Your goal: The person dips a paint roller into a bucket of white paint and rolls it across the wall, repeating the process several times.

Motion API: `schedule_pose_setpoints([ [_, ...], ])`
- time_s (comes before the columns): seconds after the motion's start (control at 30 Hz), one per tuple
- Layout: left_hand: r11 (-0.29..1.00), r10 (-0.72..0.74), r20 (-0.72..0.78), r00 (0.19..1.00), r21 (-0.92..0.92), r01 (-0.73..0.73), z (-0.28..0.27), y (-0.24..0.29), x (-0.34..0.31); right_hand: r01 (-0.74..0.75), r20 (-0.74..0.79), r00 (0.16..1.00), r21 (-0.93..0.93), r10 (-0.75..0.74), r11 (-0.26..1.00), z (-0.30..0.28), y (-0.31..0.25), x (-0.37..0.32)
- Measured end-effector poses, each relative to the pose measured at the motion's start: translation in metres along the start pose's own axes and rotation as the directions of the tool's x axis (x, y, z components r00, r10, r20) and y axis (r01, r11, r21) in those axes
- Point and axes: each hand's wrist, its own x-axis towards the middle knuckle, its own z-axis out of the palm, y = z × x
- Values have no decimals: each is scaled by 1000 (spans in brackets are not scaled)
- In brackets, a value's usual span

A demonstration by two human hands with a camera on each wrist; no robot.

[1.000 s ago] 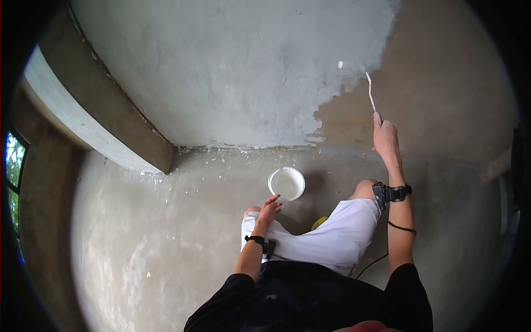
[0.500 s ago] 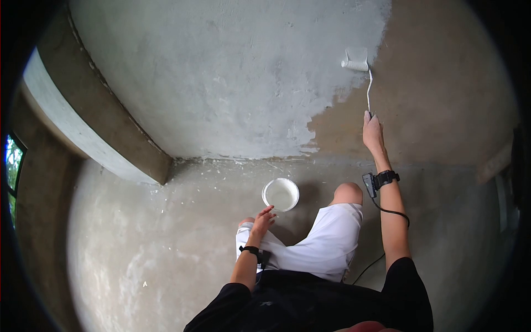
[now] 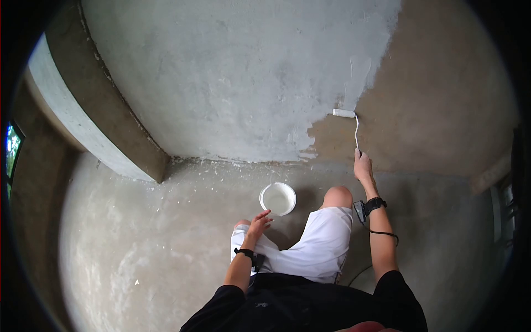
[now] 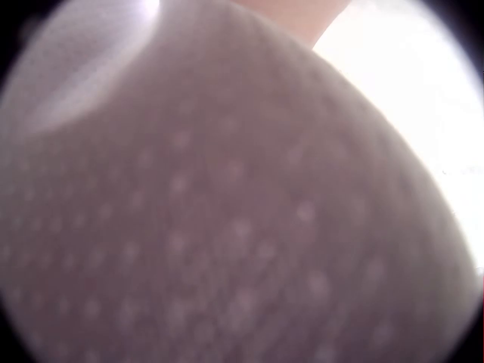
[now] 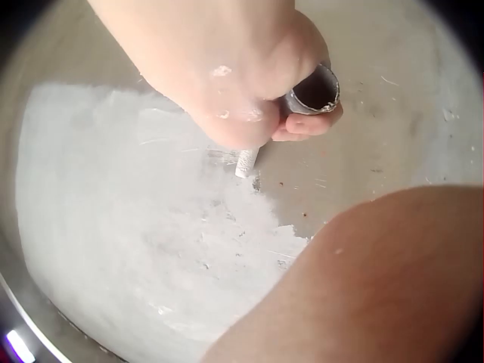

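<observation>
In the head view a white paint roller (image 3: 343,113) lies against the wall at the border of pale paint and bare brown plaster. My right hand (image 3: 363,166) grips its handle; in the right wrist view the fingers of that hand (image 5: 265,83) curl round the dark hollow handle (image 5: 316,91), with part of the roller (image 5: 246,162) showing beyond. The left hand (image 3: 259,224) rests by the left knee with loose fingers, holding nothing, close to the rim of a white bucket (image 3: 263,198) of pale paint. Blurred fabric fills most of the left wrist view.
The painted wall (image 3: 221,83) meets the concrete floor (image 3: 110,238) in front of me, with paint splatters along the join. A projecting column (image 3: 105,94) stands at the left. A black cable (image 3: 387,233) hangs from the right wrist camera.
The roller and my right hand have moved down the wall, leaving thin wet lines above. The left hand stays beside the bucket. The head view has shifted slightly.
</observation>
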Motion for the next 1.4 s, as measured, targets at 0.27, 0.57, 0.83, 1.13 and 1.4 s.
schedule_pose_setpoints([
  [0.27, 999, -3, -6, 1000, 35, 3, 0, 0, -2, 199, -225, 959, 118, -170, 973, -90, -94, 33],
  [0.57, 1000, 10, -17, 1000, 7, -10, 1, -4, 5, 83, -303, 951, 84, -54, 993, -48, -115, 33],
  [0.83, 1000, -10, -39, 999, 27, 11, 5, 0, 1, -137, -98, 984, 140, 151, 981, 70, -76, -33],
  [1.13, 1000, 8, -27, 1000, 0, -8, 3, -7, 2, -131, 78, 989, 116, 123, 984, 41, -56, -45],
  [1.4, 1000, -22, -21, 1000, -1, 22, 6, -3, -2, 187, -312, 933, 2, -177, 982, -93, -127, 21],
])
